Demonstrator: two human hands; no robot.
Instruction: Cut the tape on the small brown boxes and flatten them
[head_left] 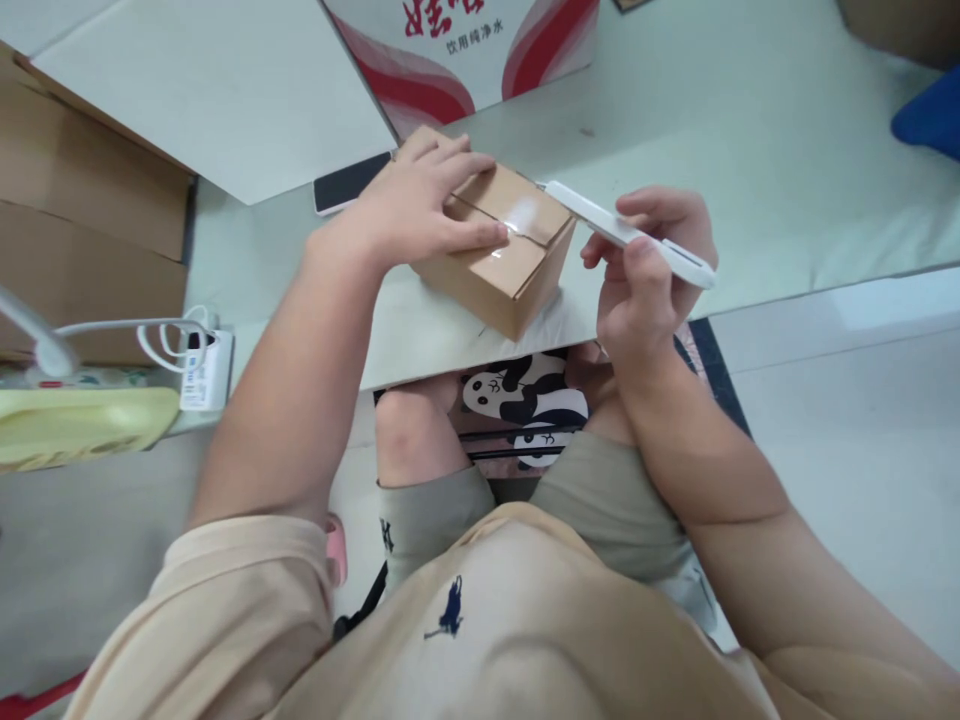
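A small brown cardboard box (491, 265) sits near the front edge of the table, with clear tape along its top seam. My left hand (431, 200) lies across the top of the box, its fingers and thumb spread flat on the cardboard. In my right hand (652, 260) is a white utility knife (604, 217), pinched between thumb and fingers. Its front end points left, at the upper right edge of the box. Whether the blade tip touches the cardboard I cannot tell.
Behind the box stands a white-and-red carton (480, 75), with a large white panel (210, 100) to its left. A dark flat device (349, 185) lies beside my left wrist. A white charger with cables (206, 370) is at the table's left edge. Something blue (930, 115) lies far right.
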